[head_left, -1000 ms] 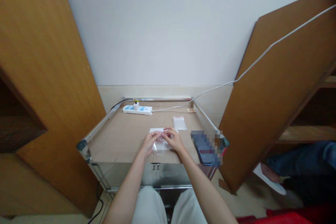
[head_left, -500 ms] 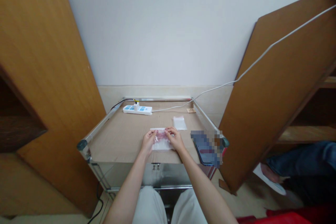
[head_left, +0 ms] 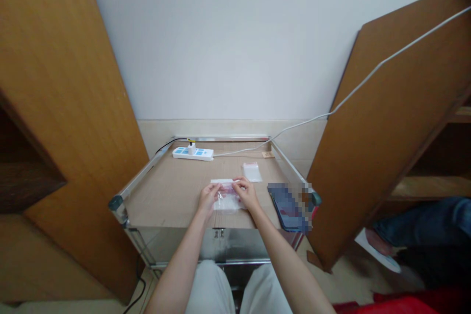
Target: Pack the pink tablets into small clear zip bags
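Carefully, the left hand (head_left: pixel 209 198) and right hand (head_left: pixel 247 195) are pinching a clear plastic bag (head_left: pixel 228 202) near its top edge from either side, keeping it flat on the cardboard-covered counter (head_left: pixel 165 196).

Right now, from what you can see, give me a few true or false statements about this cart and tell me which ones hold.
1. The left hand and the right hand are both on one clear plastic bag. True.
2. A white power strip lies near the far edge of the cardboard. True.
3. A second small clear bag sits under the right hand. False: it lies on the cardboard beyond the hands, apart from them.
4. Nothing is plugged into the power strip. False: a white plug stands in it.
5. A pixelated dark item lies to the right of the hands. True.
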A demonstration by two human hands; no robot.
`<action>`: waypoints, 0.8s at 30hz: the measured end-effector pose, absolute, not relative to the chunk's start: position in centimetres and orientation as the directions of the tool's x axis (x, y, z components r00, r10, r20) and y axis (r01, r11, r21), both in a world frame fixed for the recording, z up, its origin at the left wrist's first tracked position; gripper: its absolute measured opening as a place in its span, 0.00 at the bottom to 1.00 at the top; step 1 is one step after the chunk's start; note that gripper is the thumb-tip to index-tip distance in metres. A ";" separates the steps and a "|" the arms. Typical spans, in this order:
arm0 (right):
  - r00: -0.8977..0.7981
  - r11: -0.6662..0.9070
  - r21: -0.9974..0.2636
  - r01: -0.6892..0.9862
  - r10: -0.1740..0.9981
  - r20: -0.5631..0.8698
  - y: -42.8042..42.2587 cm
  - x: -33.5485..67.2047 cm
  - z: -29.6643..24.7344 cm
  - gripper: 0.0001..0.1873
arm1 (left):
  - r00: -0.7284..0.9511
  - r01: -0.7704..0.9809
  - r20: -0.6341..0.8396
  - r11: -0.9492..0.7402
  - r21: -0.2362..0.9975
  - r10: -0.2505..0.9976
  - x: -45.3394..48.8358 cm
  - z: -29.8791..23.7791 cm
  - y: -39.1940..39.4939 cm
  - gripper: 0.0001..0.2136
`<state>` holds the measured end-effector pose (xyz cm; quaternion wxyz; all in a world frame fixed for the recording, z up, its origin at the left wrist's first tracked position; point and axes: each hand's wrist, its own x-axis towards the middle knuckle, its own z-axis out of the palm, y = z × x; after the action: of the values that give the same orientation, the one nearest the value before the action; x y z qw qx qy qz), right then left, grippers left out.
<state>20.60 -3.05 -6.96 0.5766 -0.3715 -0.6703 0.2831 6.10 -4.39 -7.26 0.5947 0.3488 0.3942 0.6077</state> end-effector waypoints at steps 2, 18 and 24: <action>-0.055 0.567 -0.805 0.174 0.822 0.567 -3.0 20.6 -7.0 0.12 | -0.006 -0.449 -0.027 0.022 0.893 1.000 6.0 -7.2 -4.5 0.14; -0.173 0.645 -0.733 0.216 0.764 0.622 -3.4 20.3 -7.3 0.05 | 0.014 -0.226 0.113 -0.107 0.968 0.994 6.0 -8.5 -4.2 0.11; -0.195 0.662 -0.715 0.227 0.750 0.632 -3.4 20.3 -7.3 0.04 | -0.008 -0.199 0.110 -0.110 0.974 0.994 6.1 -8.6 -4.1 0.12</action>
<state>20.31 -3.41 -7.32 0.5402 -0.3326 -0.7342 0.2420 6.08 -4.10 -8.56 0.5198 0.4749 0.4183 0.5738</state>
